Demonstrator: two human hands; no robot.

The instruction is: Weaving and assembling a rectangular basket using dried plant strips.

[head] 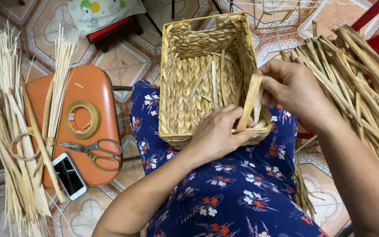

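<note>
two hands, one woven basket, one straw strip

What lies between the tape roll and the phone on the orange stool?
In the head view, scissors lie between the tape roll and phone on the orange stool.

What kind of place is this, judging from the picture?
Probably a home floor used for basket weaving: patterned floor tiles, a half-woven basket on the person's lap, bundles of dried straw, and scissors on an orange stool.

L hand grips basket rim; R hand pinches flat strip.
</note>
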